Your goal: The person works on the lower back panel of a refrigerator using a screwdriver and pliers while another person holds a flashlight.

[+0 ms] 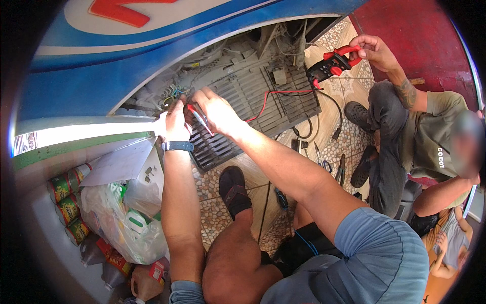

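My left hand, with a dark strap watch at the wrist, is closed beside a cluster of thin coloured wires at the base of a blue machine. What its fingers hold is hidden. My right hand is closed, touching or close to the left, with a slim pen-shaped tool, pale with red ends, under its fingers. A red test lead runs from behind my right forearm to a red-and-black clamp meter. The clamp meter is held up by a co-worker's hand.
A slatted dark grille lies below my hands. Pliers, scissors and a black plug and cord lie on the tiled floor at right. A plastic bag, cans and bottles crowd the left. A co-worker crouches right.
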`<state>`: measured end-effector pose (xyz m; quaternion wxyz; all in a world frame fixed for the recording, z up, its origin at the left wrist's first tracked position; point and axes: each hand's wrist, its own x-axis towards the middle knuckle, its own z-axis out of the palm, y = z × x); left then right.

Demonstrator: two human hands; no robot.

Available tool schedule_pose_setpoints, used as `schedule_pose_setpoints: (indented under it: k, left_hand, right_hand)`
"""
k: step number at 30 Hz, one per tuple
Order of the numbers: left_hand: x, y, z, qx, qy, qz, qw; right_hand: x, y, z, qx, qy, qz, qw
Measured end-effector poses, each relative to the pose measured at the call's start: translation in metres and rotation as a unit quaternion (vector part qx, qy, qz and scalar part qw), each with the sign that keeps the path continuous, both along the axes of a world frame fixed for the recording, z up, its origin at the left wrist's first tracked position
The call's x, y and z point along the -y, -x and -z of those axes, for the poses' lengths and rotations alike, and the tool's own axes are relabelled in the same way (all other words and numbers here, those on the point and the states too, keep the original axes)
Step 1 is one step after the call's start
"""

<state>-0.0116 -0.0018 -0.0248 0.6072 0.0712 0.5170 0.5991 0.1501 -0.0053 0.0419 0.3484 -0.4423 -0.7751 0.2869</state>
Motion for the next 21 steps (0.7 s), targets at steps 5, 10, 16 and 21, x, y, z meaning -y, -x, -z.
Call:
schedule_pose_setpoints:
  k: [5,10,16,21]
  left_hand:
    - [0.0,0.0,0.002,0.001,0.009,-0.009,1.0]
    - [-0.002,-0.001,0.003,-0.007,0.007,-0.013,1.0]
    - [0.001,0.0,0.001,-0.017,0.012,-0.005,1.0]
    - [0.003,-0.002,-0.007,-0.012,0.01,0.001,1.0]
  right_hand:
    - [0.0,-0.001,0.0,0.004,0.014,-0.002,1.0]
    - [0.0,-0.002,0.004,0.007,0.023,0.0,1.0]
    - [0.0,0.0,0.003,0.009,0.019,-0.007,1.0]
    - [0.0,0.001,0.001,0.002,0.015,-0.008,1.0]
